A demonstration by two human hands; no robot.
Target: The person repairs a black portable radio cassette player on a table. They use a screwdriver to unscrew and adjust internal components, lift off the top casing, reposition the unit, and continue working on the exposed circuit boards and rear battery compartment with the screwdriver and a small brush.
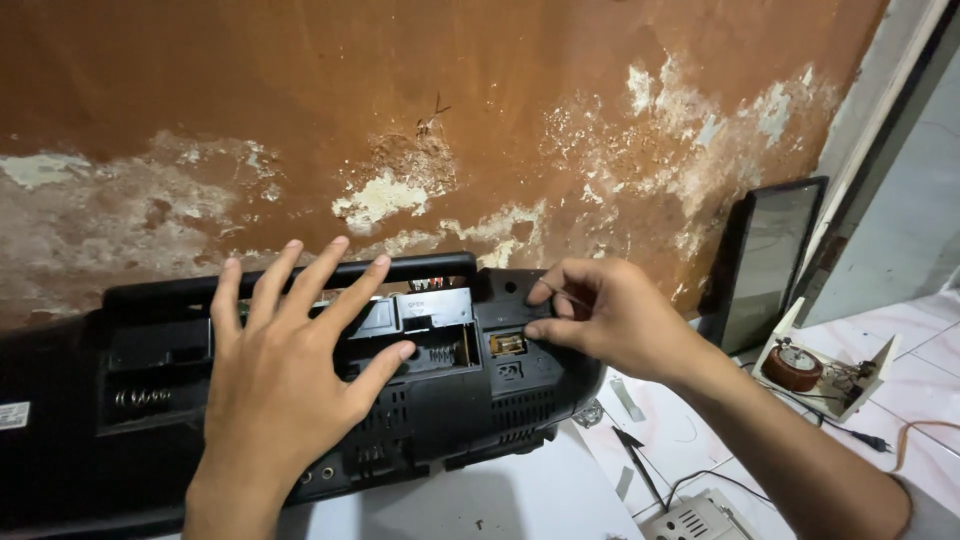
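Hands (285,370) (600,315) steady radio (450,400), lying lengthwise left-right.

A small white rectangular label (13,415) sits on the black casing, well left of the left hand's fingers (300,270) — a dark, unlit flat screen (765,260) leans against the wall, right of the right hand's fingers (545,328).

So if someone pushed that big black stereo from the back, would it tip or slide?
The black stereo looks bulky and wide, so it probably resists tipping. Its hard plastic shell seems stiff. It may slide on the smooth white table, which could be why the left hand lies flat on it while the right hand pinches near an opening.
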